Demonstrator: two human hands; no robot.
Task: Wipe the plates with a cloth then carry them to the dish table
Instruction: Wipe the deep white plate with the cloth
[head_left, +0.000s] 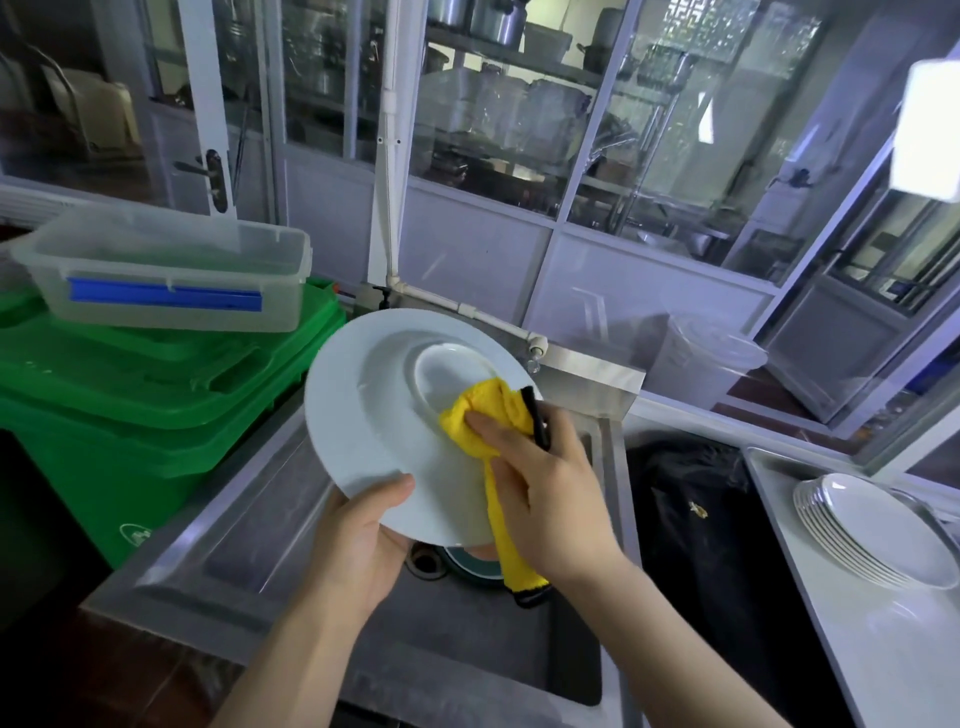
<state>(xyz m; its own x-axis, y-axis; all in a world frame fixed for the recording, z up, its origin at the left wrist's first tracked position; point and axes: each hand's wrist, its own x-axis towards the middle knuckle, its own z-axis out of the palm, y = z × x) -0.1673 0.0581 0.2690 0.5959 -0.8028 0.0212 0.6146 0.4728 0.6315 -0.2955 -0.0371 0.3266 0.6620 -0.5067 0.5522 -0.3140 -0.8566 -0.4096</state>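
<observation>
Over the metal sink (249, 519), a big white plate (374, 415) is held up and tilted, its back side facing the camera. The left hand (358, 540) grips the plate's bottom edge, thumb curled over the rim and fingers hidden behind. The right hand (540, 488) presses a yellow cloth (488, 410) flat against the plate near its raised ring, fingers fairly straight on top of the cloth. The cloth's long end hangs down past the plate's lower edge, over the sink. The plate's left edge is near the green bin (130, 395), which has a clear plastic box (166, 270) on top. A white pipe (467, 312) and tap sit just behind the plate's top edge. Down in the sink, under the plate, another dish (470, 566) peeks out. To the right, past a dark gap, a stack of white plates (872, 530) rests on a tray (769, 467), well apart from both hands.
</observation>
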